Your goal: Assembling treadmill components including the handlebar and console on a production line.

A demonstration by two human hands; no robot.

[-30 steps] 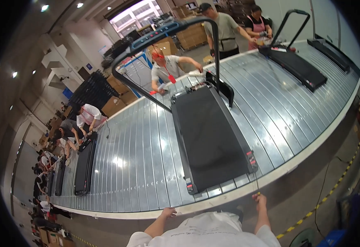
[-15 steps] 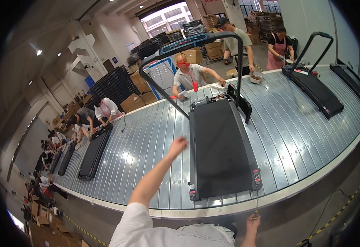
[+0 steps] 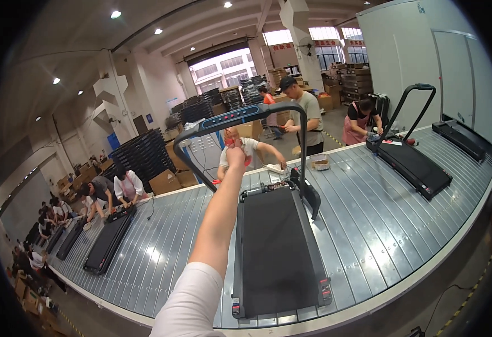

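Observation:
A black treadmill [image 3: 277, 253] lies on the ribbed metal conveyor [image 3: 369, 219] straight in front of me, its grey handlebar raised. My left arm, in a white sleeve, stretches far forward. My left hand [image 3: 235, 154] is just under the blue-and-grey console bar [image 3: 240, 115], fingers pointing up at it and nothing in them. I cannot tell whether they touch the bar. My right hand is out of view.
A second treadmill [image 3: 414, 165] with raised handle stands at the right, a flat one [image 3: 106, 242] at the left. Workers stand along the conveyor's far side, one right behind the console. Cardboard boxes and black stacked pallets fill the hall behind.
My left arm has stretched from the treadmill deck up to the console bar. My right hand, at the conveyor's near edge before, has left the view, which has tilted upward.

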